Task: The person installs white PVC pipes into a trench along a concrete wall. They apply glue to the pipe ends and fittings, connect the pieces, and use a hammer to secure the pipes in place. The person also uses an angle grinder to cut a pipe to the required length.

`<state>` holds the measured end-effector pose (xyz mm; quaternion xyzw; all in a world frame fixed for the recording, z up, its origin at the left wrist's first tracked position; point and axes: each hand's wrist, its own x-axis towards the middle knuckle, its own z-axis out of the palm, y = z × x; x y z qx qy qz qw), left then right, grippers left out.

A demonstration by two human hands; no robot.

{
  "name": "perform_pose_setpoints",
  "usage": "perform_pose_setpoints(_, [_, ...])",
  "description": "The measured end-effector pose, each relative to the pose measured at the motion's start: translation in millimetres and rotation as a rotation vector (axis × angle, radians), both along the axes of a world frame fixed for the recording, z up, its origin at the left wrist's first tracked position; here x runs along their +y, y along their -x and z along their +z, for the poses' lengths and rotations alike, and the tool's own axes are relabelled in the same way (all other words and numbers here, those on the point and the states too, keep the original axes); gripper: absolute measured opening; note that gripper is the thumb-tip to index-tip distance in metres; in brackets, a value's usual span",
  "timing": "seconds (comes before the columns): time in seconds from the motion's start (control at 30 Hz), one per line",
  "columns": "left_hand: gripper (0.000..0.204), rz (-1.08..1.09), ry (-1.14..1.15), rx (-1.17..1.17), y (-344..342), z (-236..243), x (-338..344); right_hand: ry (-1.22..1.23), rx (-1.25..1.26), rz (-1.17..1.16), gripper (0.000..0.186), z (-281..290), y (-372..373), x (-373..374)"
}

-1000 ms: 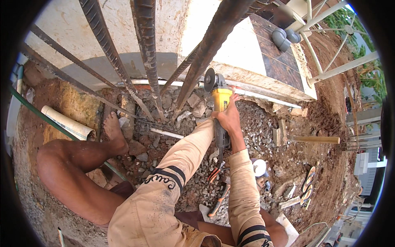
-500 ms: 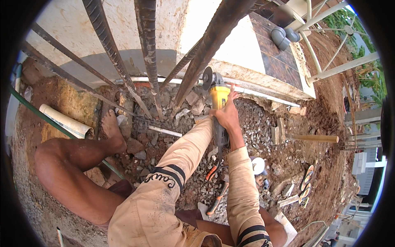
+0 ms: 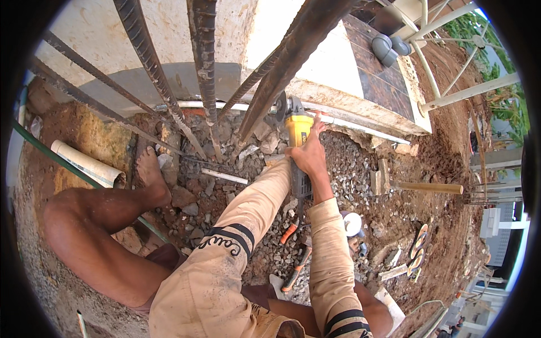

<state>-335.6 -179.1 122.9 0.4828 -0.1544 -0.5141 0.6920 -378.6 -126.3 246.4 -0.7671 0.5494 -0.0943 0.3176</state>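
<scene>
My right hand [image 3: 311,158] is wrapped over the body of a yellow and black angle grinder [image 3: 299,130]. Its thumb crosses the top, and its fingers run along the right side. My left forearm reaches up to the grinder's left side, where the hand and its fingers are hidden behind the tool and my right hand. The dark grinder disc [image 3: 281,106] overlaps a white pipe [image 3: 366,131] running along the wall base; whether they touch, I cannot tell. Broken stones [image 3: 269,142] lie below the disc.
Thick rusty rebars [image 3: 204,62] rise close in front. A wooden-handled hammer [image 3: 428,187], an orange-handled tool [image 3: 296,270] and sandals [image 3: 417,254] lie on the right. Cut pipe [image 3: 87,163] and a green hose [image 3: 53,151] are beside my bare left foot [image 3: 151,172].
The grinder has shifted slightly left and its disc has turned, showing narrower. My right hand keeps its grip, and the whole view has moved a little.
</scene>
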Motion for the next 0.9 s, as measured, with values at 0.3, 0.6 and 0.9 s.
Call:
perform_pose_setpoints(0.3, [0.054,-0.001,0.005,0.005,2,2,0,0.019,0.046,-0.012,0.139,2,0,1])
perform_pose_setpoints(0.6, [0.053,0.004,0.005,0.010,2,-1,-3,0.007,0.088,-0.029,0.136,5,-6,-2])
perform_pose_setpoints(0.9, [0.053,-0.066,0.005,-0.009,11,-7,2,-0.044,-0.331,-0.143,0.072,15,25,20])
